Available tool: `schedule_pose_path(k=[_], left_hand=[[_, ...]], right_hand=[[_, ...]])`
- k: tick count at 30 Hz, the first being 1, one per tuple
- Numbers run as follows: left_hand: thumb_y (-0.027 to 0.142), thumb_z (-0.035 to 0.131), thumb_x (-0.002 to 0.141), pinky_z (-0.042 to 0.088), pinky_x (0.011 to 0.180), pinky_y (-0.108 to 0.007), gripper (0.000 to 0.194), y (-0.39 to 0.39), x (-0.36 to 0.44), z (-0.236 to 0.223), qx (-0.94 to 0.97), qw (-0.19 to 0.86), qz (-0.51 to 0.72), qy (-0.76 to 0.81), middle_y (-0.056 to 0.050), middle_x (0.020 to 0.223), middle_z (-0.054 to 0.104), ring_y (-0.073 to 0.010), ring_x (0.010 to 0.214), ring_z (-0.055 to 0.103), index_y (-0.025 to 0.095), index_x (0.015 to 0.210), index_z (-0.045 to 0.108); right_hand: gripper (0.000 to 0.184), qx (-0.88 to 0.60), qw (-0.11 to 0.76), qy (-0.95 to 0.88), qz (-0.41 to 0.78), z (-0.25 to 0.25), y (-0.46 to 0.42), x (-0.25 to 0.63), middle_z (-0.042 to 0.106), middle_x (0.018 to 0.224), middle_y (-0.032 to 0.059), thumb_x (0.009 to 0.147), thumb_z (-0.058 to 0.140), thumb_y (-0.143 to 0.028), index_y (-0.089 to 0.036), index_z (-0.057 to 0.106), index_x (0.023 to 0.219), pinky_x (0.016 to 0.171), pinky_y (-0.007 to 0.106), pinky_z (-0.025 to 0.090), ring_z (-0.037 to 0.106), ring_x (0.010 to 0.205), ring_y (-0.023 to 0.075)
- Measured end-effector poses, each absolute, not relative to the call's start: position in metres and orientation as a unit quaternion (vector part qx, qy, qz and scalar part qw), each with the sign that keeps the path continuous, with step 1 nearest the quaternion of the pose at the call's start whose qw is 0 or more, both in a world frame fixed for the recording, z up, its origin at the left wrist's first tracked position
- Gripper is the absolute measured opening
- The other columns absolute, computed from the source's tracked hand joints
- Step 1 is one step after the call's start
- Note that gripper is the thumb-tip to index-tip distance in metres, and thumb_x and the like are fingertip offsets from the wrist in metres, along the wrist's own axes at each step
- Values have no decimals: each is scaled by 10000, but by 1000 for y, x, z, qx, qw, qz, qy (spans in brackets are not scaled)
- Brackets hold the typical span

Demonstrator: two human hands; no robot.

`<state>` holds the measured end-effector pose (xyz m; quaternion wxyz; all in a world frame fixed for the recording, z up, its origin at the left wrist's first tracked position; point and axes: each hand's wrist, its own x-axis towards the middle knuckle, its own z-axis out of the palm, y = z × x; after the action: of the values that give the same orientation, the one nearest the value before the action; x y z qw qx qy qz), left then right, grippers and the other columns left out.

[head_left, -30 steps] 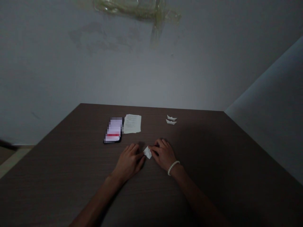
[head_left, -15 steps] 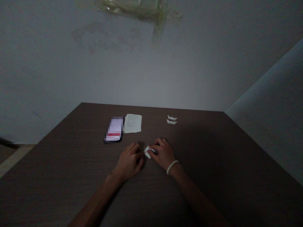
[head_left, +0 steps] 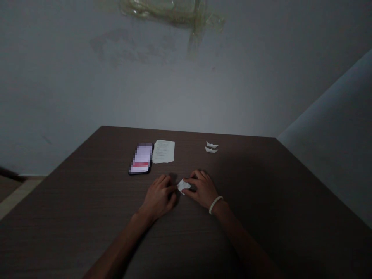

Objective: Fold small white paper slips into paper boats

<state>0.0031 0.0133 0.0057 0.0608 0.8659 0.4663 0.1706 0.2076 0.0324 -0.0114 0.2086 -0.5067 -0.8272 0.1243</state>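
A small white folded paper (head_left: 183, 186) lies on the dark wooden table between my two hands. My left hand (head_left: 159, 197) rests on the tabletop with its fingers curled, and its index fingertip presses the paper's left corner. On the other side, my right hand (head_left: 203, 189), with a pale beaded bracelet at the wrist, has its thumb and index finger at the paper's right edges, gripping it. Its other fingers are bent. Finer folds of the paper are too small to make out.
Two small paper boats (head_left: 211, 147) sit one behind the other toward the back of the table (head_left: 247, 166). A stack of printed paper sheets (head_left: 164, 151) lies left of them, beside a phone (head_left: 141, 159) with a blurred screen. A wall (head_left: 186, 100) rises behind.
The thumb and index finger of my right hand have moved apart and slightly right, uncovering more of the folded paper. My left hand stays almost still.
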Motion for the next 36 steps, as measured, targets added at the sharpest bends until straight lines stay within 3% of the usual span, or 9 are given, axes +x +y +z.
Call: schedule_pose_path(k=[8, 13, 18, 25, 36], left_hand=[[210, 489, 836, 449, 743, -384, 223, 13, 2, 1, 867, 59, 215, 445, -92, 849, 554, -241, 857, 482, 165, 828, 707], [207, 486, 855, 454, 770, -387, 214, 15, 1, -5, 874, 52, 204, 438, -101, 888, 562, -247, 894, 484, 157, 817, 691], [224, 472, 888, 466, 805, -389, 210, 14, 2, -5, 877, 44, 204, 433, -101, 939, 589, -237, 904, 504, 164, 856, 671], [274, 508, 907, 446, 908, -433, 278, 15, 1, -11, 898, 54, 186, 394, -103, 1211, 594, -266, 1069, 522, 184, 1145, 620], [308, 495, 938, 456, 863, -417, 257, 15, 7, -9, 908, 15, 169, 384, -114, 1095, 639, -259, 986, 563, 158, 1092, 637]], right_hand=[[369, -489, 224, -834, 124, -16, 32, 211, 567, 1027, 51, 798, 706, -443, -277, 679, 1127, 859, 360, 386, 480, 970, 217], [260, -463, 231, -847, 122, -13, 30, 213, 583, 998, 48, 826, 681, -327, -261, 701, 1076, 862, 356, 386, 489, 956, 209], [336, -452, 237, -849, 139, -11, 28, 216, 572, 1042, 51, 777, 696, -244, -254, 681, 1113, 880, 362, 393, 493, 982, 209], [290, -448, 249, -845, 151, -10, 26, 216, 575, 1032, 49, 774, 684, -227, -253, 698, 1063, 890, 371, 386, 490, 984, 213], [289, -444, 254, -846, 153, -10, 25, 214, 585, 1028, 52, 758, 688, -216, -241, 704, 1045, 892, 374, 391, 496, 984, 215]])
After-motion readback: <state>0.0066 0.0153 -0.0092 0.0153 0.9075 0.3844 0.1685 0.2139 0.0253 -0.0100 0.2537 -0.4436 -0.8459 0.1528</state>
